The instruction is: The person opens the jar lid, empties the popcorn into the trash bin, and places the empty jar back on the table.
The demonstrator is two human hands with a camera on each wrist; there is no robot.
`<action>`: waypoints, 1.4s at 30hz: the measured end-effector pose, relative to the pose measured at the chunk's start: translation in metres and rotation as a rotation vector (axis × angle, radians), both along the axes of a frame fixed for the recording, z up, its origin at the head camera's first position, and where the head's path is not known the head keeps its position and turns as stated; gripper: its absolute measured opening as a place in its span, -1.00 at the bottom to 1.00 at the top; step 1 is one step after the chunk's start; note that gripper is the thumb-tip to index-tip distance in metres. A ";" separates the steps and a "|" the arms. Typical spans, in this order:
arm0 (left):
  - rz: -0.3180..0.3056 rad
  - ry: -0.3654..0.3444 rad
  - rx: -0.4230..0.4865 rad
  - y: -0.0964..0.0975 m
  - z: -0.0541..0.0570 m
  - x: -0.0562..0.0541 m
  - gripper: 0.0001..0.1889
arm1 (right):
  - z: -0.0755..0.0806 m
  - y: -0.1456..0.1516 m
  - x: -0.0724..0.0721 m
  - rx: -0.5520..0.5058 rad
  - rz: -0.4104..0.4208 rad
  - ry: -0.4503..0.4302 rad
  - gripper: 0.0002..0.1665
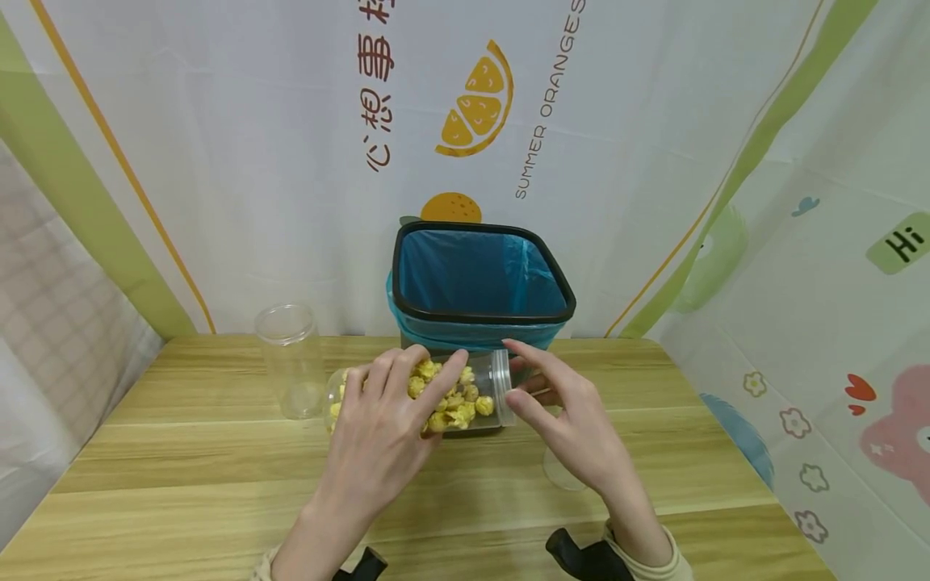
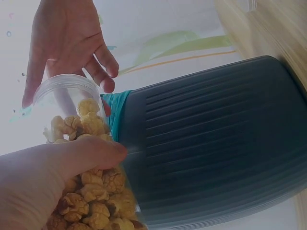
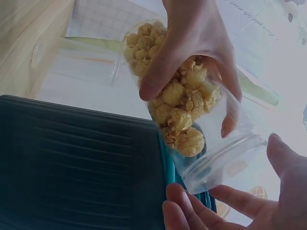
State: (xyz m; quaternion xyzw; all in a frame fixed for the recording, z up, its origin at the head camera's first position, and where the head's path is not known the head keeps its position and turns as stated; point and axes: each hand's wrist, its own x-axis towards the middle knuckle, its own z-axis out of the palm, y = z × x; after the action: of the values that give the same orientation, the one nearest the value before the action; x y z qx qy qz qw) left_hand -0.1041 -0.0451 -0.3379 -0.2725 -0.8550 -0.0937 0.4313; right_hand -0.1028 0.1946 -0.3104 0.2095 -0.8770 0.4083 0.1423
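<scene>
My left hand [image 1: 385, 436] grips a clear plastic jar [image 1: 501, 379] around its body, and the jar lies on its side with its uncapped mouth to the right. Caramel popcorn [image 1: 461, 413] fills much of it, with a clear stretch near the mouth. In the left wrist view, my left thumb [image 2: 103, 151] lies across the jar's wall. My right hand [image 1: 574, 411] is at the mouth, fingers spread and loosely bent, fingertips right at the threaded rim [image 3: 225, 160]. Its palm faces the opening and shows nothing in it.
Behind the jar stands a dark bin [image 2: 206, 143] lined with a blue bag [image 1: 472, 270], its black rim [image 1: 483, 315] open upward. An upright clear jar [image 1: 291, 363] stands on the wooden table [image 1: 182, 476] at the left. A clear round disc [image 1: 563, 472] lies below my right hand.
</scene>
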 end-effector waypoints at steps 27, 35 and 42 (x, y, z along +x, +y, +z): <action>0.011 -0.029 0.007 -0.002 0.000 -0.003 0.11 | 0.004 0.003 0.002 0.064 0.119 0.078 -0.15; 0.007 -0.017 -0.003 -0.002 -0.001 -0.002 0.14 | 0.003 0.003 0.000 -0.009 0.078 0.054 -0.28; -0.003 0.026 -0.015 0.000 0.000 -0.001 0.17 | -0.001 0.001 -0.002 -0.021 -0.005 -0.034 -0.42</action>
State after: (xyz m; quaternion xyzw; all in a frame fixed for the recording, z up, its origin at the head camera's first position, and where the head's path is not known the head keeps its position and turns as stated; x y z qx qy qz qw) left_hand -0.1051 -0.0451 -0.3381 -0.2783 -0.8496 -0.0846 0.4400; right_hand -0.1047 0.1960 -0.3111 0.1988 -0.8754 0.4208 0.1307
